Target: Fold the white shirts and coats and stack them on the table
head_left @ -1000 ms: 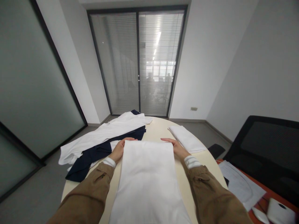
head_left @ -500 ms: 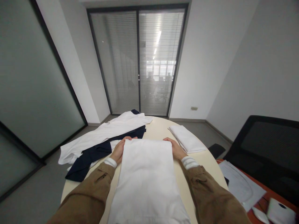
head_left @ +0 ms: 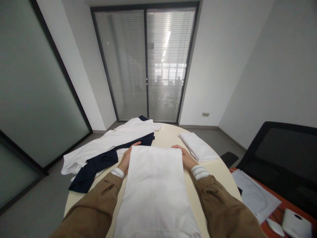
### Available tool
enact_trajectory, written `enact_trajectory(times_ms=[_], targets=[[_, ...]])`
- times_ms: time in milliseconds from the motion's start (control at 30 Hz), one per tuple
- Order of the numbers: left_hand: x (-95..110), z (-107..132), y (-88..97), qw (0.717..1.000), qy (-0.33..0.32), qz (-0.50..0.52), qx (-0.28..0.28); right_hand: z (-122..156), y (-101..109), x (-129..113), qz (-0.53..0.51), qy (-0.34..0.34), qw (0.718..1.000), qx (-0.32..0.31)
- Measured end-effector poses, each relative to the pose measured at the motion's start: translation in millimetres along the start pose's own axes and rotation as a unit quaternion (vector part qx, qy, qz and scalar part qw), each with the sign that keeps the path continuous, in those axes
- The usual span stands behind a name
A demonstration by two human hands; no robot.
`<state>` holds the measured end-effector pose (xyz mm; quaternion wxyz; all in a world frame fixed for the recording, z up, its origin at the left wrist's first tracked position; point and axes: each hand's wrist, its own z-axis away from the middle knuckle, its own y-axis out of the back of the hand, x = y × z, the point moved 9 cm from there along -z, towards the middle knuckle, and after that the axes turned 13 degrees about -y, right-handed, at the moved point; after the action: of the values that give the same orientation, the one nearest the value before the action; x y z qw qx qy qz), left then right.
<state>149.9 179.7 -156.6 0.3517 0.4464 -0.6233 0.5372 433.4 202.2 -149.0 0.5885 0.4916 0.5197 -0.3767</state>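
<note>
A long white cloth (head_left: pixel 156 188), folded into a strip, lies on the round cream table (head_left: pixel 170 135) straight in front of me. My left hand (head_left: pixel 126 157) rests along its far left edge with fingers stretched out. At the far right corner my right hand (head_left: pixel 185 157) has its fingers curled over the cloth's edge. Much of each hand is hidden under the cloth.
White and navy garments (head_left: pixel 106 148) lie heaped at the table's far left. A folded white cloth (head_left: pixel 198 147) sits at the far right. A black chair (head_left: pixel 282 155) stands to the right, by an orange desk with papers (head_left: pixel 255 195) and a white device (head_left: pixel 296 224).
Both hands have slid slightly farther along the cloth's far edge; the left fingers have straightened out. The cloth itself has barely shifted.
</note>
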Motion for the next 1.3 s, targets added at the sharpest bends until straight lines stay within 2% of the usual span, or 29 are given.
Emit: enact_trajectory(times_ms=[100, 167, 267, 367, 467, 567, 633, 700, 800, 900, 967, 1033, 1167, 1300], targets=[[-14, 3, -1.4, 0.999, 0.042, 0.021, -0.014, -2, 10, -1, 0.004, 0.021, 0.999, 0.036], [-22, 5, -4.9, 0.997, 0.056, 0.012, -0.042, -4, 17, 3, -0.004, 0.026, 0.998, 0.062], [-27, 5, -6.5, 0.996, 0.041, -0.041, -0.062, -8, 18, 18, -0.047, -0.018, 0.997, 0.063], [-18, 1, -3.9, 0.997, -0.016, -0.07, -0.027, -7, 14, 28, -0.092, -0.079, 0.991, 0.052], [-2, -3, -0.7, 0.993, -0.081, -0.081, 0.013, -2, 10, 22, -0.094, -0.094, 0.99, 0.046], [5, -7, 7.9, 0.988, -0.113, -0.093, 0.05, 5, -4, 19, -0.099, -0.117, 0.988, -0.009], [0, -10, 14.1, 0.989, -0.104, -0.087, 0.056, 8, -17, 20, -0.119, -0.129, 0.983, -0.057], [-9, -13, 18.8, 0.992, -0.082, -0.085, 0.05, 8, -21, 19, -0.144, -0.114, 0.981, -0.069], [-24, -14, 21.3, 0.994, -0.04, -0.101, 0.03, 2, -12, 17, -0.157, -0.073, 0.985, -0.018], [-33, -10, 15.9, 0.993, -0.012, -0.118, 0.003, -6, 0, 13, -0.118, -0.034, 0.992, 0.037], [-29, -10, 6.0, 0.993, -0.039, -0.107, -0.03, -8, 7, 10, -0.092, -0.012, 0.993, 0.069], [-20, -12, -2.2, 0.99, -0.093, -0.091, -0.054, -10, 9, 9, -0.085, -0.005, 0.993, 0.081], [-4, -24, 4.9, 0.973, -0.193, -0.124, -0.022, -7, -4, 10, -0.072, -0.039, 0.997, -0.008], [-6, -34, 17.2, 0.96, -0.217, -0.179, 0.004, 1, -8, 20, -0.039, -0.102, 0.992, -0.063]])
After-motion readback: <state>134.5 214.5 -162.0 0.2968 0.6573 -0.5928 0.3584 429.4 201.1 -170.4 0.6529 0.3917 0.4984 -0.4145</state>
